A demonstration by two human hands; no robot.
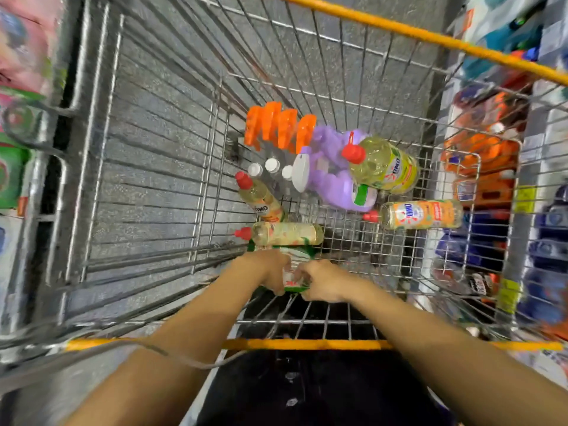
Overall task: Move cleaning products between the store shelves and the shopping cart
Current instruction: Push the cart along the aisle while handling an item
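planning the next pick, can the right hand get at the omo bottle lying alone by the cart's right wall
Probably yes, once free: the OMO bottle lies uncovered on the cart floor ahead of the right hand, nothing between. For now it and the left hand grip the green package.

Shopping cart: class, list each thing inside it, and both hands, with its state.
Green packet: gripped by both hands.
Left hand: grips packet.
Right hand: grips packet.
Large yellow bottle: capped, lying on purple bottles.
Small orange-label bottle: capped, lying flat.
Orange sprayer bottles: upright.
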